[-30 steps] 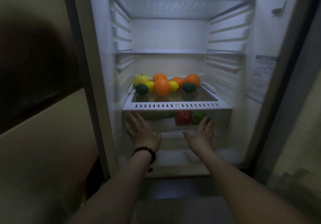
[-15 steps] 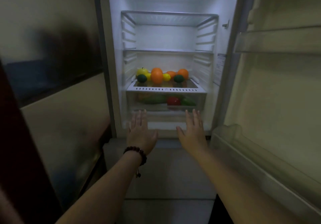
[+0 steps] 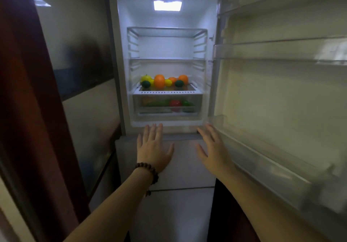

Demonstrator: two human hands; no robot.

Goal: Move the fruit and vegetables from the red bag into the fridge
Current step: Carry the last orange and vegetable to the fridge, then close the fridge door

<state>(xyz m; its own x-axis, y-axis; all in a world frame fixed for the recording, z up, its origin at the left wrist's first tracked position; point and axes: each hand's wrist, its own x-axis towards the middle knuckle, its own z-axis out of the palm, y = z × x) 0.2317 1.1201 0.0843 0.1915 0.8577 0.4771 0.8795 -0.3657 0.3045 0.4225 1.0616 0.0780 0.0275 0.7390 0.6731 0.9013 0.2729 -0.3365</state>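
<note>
Your left hand (image 3: 153, 148) and right hand (image 3: 213, 150) hover spread and empty, so swinging the fridge door (image 3: 281, 110) carelessly could jolt the oranges (image 3: 159, 81) off their shelf (image 3: 168, 92).

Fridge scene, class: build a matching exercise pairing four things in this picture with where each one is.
Things:
1. large round orange fruit
2. round red vegetable
3. dark wooden bead bracelet
4. bright rectangular ceiling light

Places:
A. top of the fridge compartment
B. left wrist
C. white slotted shelf
D. clear plastic drawer

Pairs: 1-C, 2-D, 3-B, 4-A
</note>
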